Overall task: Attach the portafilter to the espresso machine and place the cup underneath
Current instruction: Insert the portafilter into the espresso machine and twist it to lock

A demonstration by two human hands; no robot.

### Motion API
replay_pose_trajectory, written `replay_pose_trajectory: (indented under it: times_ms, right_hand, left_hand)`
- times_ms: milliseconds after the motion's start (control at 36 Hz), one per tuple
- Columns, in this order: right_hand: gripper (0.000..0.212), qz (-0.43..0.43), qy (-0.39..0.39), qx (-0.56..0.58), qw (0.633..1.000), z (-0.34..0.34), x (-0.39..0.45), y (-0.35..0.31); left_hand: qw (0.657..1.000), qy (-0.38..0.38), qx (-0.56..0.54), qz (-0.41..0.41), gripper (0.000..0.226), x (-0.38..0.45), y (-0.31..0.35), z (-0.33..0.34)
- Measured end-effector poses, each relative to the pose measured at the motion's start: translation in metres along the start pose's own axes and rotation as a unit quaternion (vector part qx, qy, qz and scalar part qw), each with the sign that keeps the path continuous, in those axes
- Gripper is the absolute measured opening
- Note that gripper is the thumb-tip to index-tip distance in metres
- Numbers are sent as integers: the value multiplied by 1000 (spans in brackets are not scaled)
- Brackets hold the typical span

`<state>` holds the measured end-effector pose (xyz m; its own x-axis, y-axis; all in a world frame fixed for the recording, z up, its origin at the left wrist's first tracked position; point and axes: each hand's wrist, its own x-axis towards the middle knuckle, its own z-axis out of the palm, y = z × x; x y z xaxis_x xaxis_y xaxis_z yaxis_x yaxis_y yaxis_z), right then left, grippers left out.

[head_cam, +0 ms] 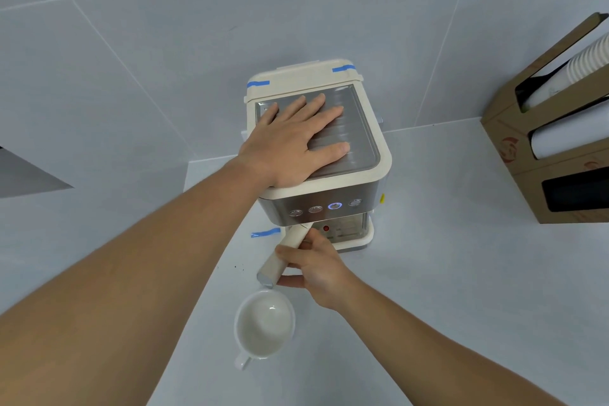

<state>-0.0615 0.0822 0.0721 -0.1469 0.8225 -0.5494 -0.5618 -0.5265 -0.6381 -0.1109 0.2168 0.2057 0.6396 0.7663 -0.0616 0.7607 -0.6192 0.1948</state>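
**Portafilter handle in my right hand, cup waiting on the bench**

Portafilter [286, 254] first: its cream handle slants from under the front of the espresso machine [329, 181] down toward me, the metal-capped end pointing at the cup. Its head is hidden beneath the machine's front, so I cannot tell how it sits there. My right hand [313, 269] holds the handle, fingers curled closed around it from the right, thumb over the top.

My left hand [290, 142] lies flat on the machine's ribbed metal top, fingers spread wide and gripping nothing, palm at the near left corner.

On the machine's front panel sit four round buttons; the third from the left glows blue. A small red light shows below them.

The white cup [263, 323] stands upright and empty on the pale bench [445, 273], just near of the handle's end, its own handle toward me, not under the machine.

Blue tape strips mark the machine's rear corners and the bench at its left. A cardboard dispenser [557, 142] holding stacked paper cups stands well apart at the right.
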Motion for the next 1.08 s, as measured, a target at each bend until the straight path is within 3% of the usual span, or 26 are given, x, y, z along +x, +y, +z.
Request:
replay_pose_trajectory:
  times_ms: [278,944,1083]
  right_hand:
    - [28,-27,2,28,999,13,12,-4]
    - [36,-37,43,82,995,42,19,17]
    - [33,-30,14,131,991,49,19,23]
  left_hand:
    - [1000,9,-13,-2,75,0,1,0]
    - [999,18,-27,-5,70,-1,3,-2]
    - [999,20,-28,-8,73,0,3,-2]
